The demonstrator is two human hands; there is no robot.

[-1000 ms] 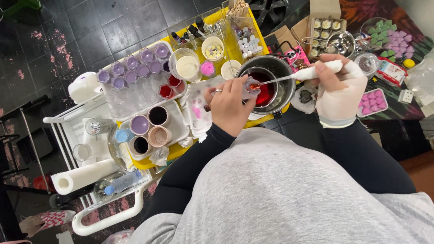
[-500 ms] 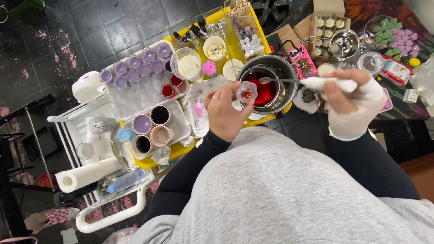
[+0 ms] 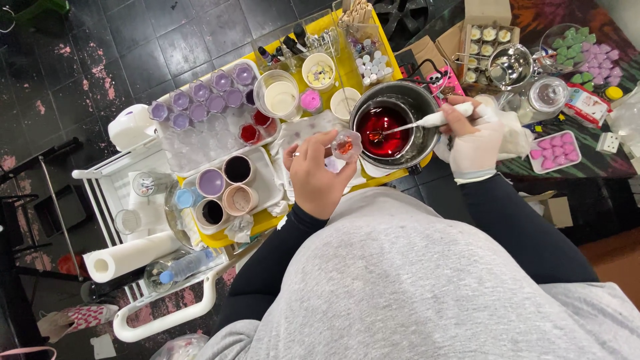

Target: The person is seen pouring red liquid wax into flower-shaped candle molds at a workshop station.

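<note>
Small clear cup (image 3: 346, 144) pinched at left hand (image 3: 315, 175) fingertips, beside pot (image 3: 393, 123).

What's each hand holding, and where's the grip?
Left hand holds a small clear cup by its side, fingertips. Gloved right hand grips the white spoon handle, bowl in the pot's red liquid.

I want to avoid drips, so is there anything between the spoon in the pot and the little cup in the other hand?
Nothing visible stands between them. The spoon in the right hand dips into the red liquid in the pot. The left hand holds the cup just beside the pot's near rim, with only open air between.
</note>
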